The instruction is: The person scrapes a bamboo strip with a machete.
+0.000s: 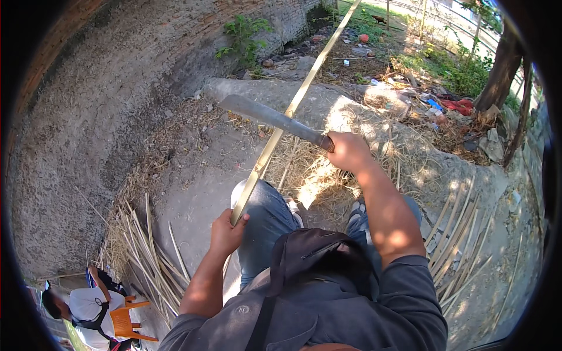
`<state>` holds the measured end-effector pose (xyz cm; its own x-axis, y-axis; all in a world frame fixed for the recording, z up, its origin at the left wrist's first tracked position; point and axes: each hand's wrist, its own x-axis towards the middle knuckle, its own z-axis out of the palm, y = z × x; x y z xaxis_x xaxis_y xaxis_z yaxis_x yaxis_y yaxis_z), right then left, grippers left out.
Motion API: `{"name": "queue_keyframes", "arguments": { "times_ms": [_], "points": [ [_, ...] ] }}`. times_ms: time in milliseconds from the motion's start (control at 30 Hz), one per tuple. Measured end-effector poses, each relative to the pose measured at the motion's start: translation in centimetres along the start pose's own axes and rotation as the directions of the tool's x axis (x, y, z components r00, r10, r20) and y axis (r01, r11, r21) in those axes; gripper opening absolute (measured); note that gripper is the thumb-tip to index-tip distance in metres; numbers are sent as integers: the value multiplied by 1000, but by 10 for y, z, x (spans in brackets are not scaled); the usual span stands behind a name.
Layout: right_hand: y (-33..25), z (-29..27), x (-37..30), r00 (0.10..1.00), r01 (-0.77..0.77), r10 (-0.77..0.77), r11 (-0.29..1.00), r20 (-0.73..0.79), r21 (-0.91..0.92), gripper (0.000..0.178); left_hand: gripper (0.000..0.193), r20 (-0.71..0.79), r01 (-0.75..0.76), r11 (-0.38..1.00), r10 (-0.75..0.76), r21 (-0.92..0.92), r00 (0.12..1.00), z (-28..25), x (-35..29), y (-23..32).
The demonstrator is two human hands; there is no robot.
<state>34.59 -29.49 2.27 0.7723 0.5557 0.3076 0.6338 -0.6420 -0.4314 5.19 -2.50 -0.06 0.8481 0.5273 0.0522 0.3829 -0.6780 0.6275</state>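
We have the long pale strip [306, 79] slanting up and away from over our left knee [266, 205], with the left hand [228, 235] grasping its near end and the right-hand fingers clenched round the handle of the long knife [252, 109]. The blade lies across the strip, well beyond the left hand (we cannot tell whether the edge is biting). If this is a shaving stroke, we would do best to keep the right hand [349, 151] firm, lay the blade at a shallow angle and press evenly, letting the curled shavings [410, 146] fall clear. Our left fingers should hold the strip from twisting, and the edge ought never to run toward them or the knee.
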Motion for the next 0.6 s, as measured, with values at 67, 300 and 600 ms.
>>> {"name": "queue_keyframes", "arguments": {
  "times_ms": [67, 300, 600],
  "points": [
    [-15, 9, 1, 992, 93, -92, 996, 82, -1, 18, 43, 11, 5, 1000, -5, -21, 1000, 5, 2, -3],
    [-20, -3, 6, 967, 256, -255, 965, 27, -58, 16, 43, 58, -27, 1000, 28, -9, 998, -5, -2, -15],
    [-10, 5, 1, 997, 17, -7, 989, -74, 146, 17, 40, 66, -32, 999, 33, -10, 997, -9, -16, -24]
  ]
}}
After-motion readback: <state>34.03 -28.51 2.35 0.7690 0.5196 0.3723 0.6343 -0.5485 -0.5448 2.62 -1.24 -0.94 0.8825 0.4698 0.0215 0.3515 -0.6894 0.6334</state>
